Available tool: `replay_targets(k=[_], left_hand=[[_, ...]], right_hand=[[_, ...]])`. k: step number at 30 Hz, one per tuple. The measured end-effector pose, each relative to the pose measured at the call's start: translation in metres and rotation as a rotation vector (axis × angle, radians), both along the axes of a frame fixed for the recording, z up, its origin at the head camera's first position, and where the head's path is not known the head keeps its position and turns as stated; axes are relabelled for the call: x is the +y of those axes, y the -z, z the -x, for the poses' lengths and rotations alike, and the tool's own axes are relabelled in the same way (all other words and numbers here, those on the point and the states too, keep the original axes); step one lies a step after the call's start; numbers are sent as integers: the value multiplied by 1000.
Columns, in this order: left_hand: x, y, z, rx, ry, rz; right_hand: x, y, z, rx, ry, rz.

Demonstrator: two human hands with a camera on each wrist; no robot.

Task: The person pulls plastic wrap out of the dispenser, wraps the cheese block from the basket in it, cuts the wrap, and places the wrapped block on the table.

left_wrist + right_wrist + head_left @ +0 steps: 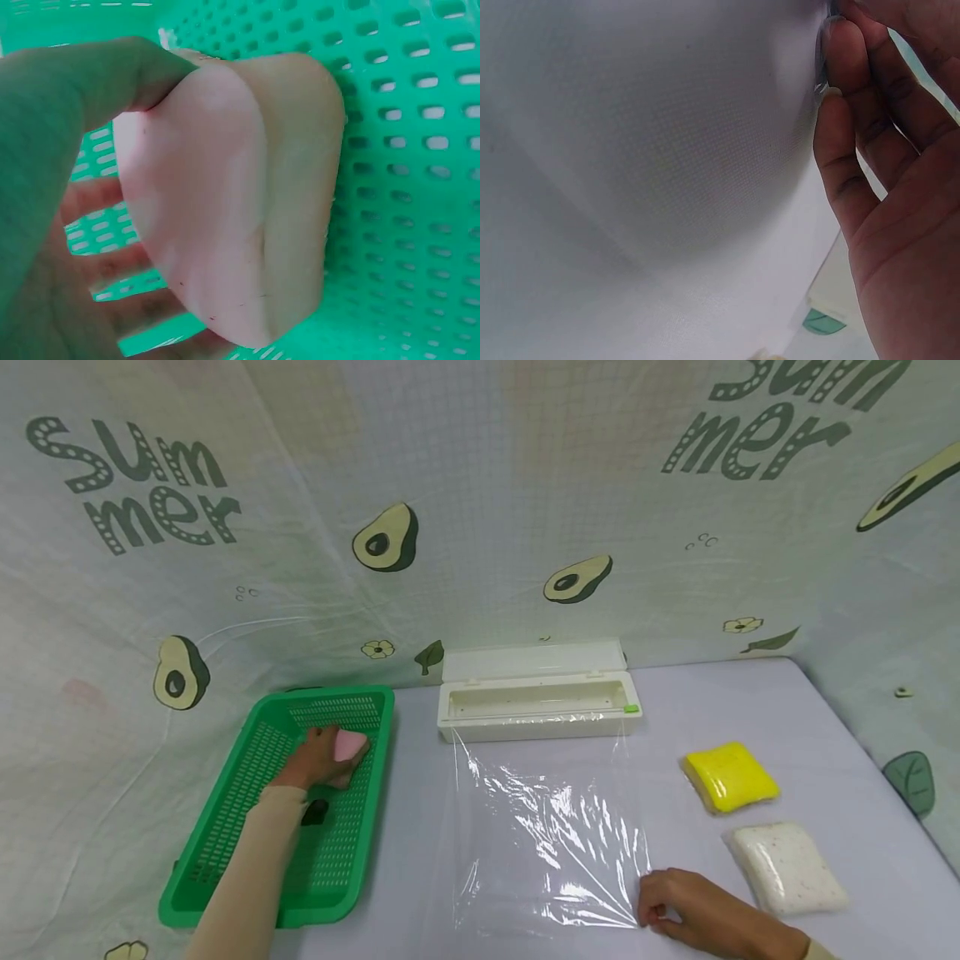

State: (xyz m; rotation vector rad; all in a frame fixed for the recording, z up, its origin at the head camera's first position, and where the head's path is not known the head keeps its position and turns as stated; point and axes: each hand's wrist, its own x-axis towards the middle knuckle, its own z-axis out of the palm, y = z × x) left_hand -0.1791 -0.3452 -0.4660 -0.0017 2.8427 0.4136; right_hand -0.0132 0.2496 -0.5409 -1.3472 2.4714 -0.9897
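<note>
Inside the green basket, my left hand [315,758] grips a smooth pink slab [199,202], thumb on its near face and fingers on the far side. A beige slab [300,195] lies against the pink one; whether the hand holds it too is unclear. My right hand [693,910] pinches the near right corner of a clear sheet of cling film [547,835]. The sheet stretches over the table from a white cling film dispenser [540,727], whose lid [532,662] stands up. In the right wrist view, the thumb and fingertips [847,56] meet at the film's edge.
The green basket [367,852] stands at the table's left; a small black thing [315,812] lies in it. At right are a film-wrapped yellow block [731,777] and a wrapped white block [787,868], close to my right wrist. A printed cloth [480,527] hangs behind.
</note>
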Motion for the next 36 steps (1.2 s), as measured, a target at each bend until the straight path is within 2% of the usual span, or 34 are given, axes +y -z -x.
replay_targets(k=[5, 9, 14, 19, 24, 28, 33, 36], left_hand=[[-3, -8, -5, 138, 24, 13], [1, -21, -13, 274, 53, 16], [15, -38, -25, 402, 61, -2], [36, -56, -35, 528, 100, -4], [61, -74, -43, 602, 150, 6], [81, -83, -51, 650, 193, -5], [105, -87, -60, 690, 260, -11], [123, -82, -66, 730, 322, -1]], right_hand=[[-2, -1, -1, -2, -12, 9], [-3, -2, -1, -11, -19, 5], [-3, -3, -1, -27, -15, -23], [-2, -3, -1, -22, -12, -30], [-2, -2, 1, -29, -8, -29], [-2, -1, 1, -30, -16, -22], [-2, 0, 1, -19, -22, -13], [-2, 1, 1, -6, -22, -8]])
